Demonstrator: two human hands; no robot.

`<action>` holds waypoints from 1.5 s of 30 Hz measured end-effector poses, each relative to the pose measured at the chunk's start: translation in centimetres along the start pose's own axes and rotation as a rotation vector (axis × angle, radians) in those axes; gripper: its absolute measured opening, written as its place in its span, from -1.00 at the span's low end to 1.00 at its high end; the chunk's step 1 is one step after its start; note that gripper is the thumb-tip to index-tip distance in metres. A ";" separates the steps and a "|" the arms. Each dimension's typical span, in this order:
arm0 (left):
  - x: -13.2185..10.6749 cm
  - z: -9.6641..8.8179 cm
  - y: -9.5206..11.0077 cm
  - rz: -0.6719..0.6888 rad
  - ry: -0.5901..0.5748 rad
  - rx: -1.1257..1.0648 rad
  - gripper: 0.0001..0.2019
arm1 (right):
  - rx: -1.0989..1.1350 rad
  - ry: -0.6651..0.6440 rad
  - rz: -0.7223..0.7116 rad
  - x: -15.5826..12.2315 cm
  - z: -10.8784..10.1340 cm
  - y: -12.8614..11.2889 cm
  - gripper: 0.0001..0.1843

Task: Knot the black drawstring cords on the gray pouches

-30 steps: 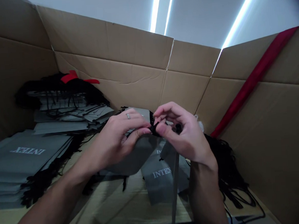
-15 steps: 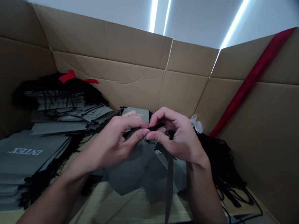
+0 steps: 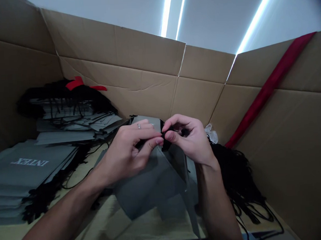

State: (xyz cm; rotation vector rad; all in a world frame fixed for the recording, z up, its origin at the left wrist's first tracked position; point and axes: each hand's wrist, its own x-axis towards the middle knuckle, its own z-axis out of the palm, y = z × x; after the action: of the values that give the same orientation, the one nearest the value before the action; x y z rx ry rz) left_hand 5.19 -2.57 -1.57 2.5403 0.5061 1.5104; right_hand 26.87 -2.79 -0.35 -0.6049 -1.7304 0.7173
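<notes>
In the middle of the view, my left hand pinches the top edge of a grey paper bag between thumb and forefinger. My right hand is closed beside it, thumb and fingertips pressed on a black cord at the same edge. The fingertips of both hands almost meet. The bag hangs tilted below the hands, with a loose flap by my right wrist. My fingers hide most of the cord. Just behind my hands lies another grey bag.
Grey bags printed INTEX are stacked at left, with a second pile behind. A heap of black cords lies at right by crumpled clear plastic. Cardboard walls surround the table; a red strip crosses the right one.
My right thumb has lifted and shifted right, now pressing on the black cord. The held bag has turned, and its loose flap has swung to the right.
</notes>
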 end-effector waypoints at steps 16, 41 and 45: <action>1.3 -0.3 -5.3 -0.676 0.191 -0.258 -0.60 | -0.570 0.034 0.036 -2.5 -1.6 -3.0 -0.80; 0.5 -0.2 -0.4 -0.372 -0.015 -0.461 -0.60 | -0.976 -0.227 -0.019 -2.3 -0.6 -1.6 -0.83; 0.1 0.6 0.4 -0.367 0.038 -0.394 -0.80 | -0.959 -0.321 -0.041 -2.4 -0.1 -1.0 -0.81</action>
State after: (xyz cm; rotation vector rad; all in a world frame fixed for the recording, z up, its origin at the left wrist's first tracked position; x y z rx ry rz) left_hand 5.86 -2.84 -1.71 1.9972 0.5755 1.3656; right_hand 27.57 -5.22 -1.16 -1.1296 -2.3560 -0.1140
